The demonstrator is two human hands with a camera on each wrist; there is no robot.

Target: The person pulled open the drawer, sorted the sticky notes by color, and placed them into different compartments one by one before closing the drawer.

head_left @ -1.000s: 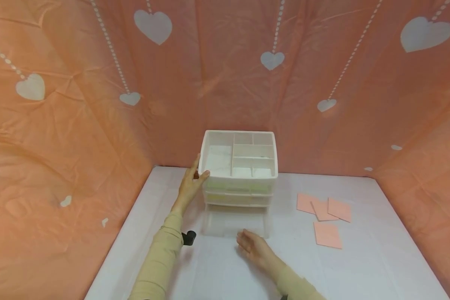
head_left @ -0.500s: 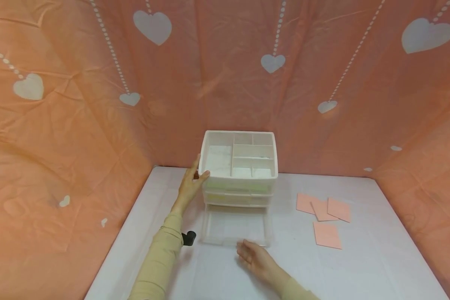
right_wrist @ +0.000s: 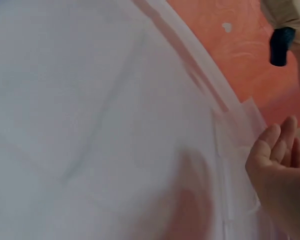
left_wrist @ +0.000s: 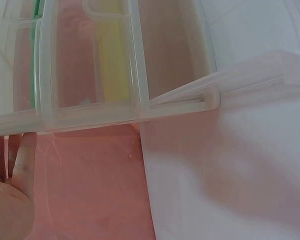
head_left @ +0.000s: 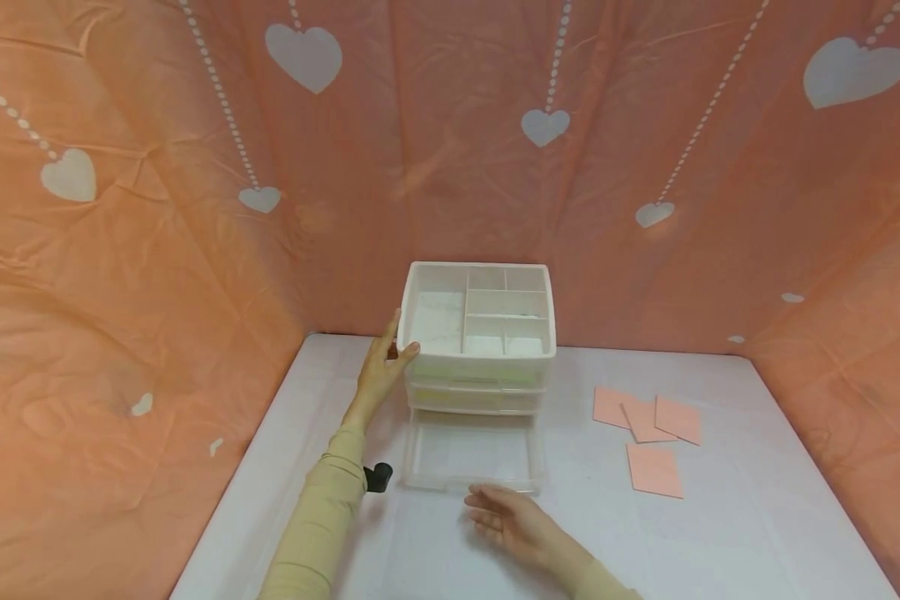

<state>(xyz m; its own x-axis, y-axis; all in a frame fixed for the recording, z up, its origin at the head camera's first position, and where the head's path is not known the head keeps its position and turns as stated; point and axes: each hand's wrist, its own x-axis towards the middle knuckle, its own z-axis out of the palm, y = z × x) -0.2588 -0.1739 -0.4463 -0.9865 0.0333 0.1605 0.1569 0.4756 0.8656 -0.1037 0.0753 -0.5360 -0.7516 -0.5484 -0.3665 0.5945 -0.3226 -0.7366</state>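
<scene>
A white plastic drawer organizer (head_left: 476,358) stands near the back of the table, with a divided tray on top. Its clear bottom drawer (head_left: 471,450) is pulled out toward me and holds nothing; the two drawers above are closed. My left hand (head_left: 378,367) rests on the organizer's upper left front corner, thumb at the front rim and the straight fingers (left_wrist: 25,160) along the side. Just in front of the drawer's front edge is my right hand (head_left: 513,521), its fingers loosely bent with nothing in them, also visible in the right wrist view.
Several pink square paper notes (head_left: 655,471) lie to the right of the organizer, some overlapping. Yellow and green colour shows through the closed drawers. An orange curtain (head_left: 480,183) with white hearts surrounds the white table (head_left: 750,500) at the back and sides.
The bottom drawer has come slightly farther out toward me. My right hand has moved back with it and then a little off its front edge. The left hand stays at the corner.
</scene>
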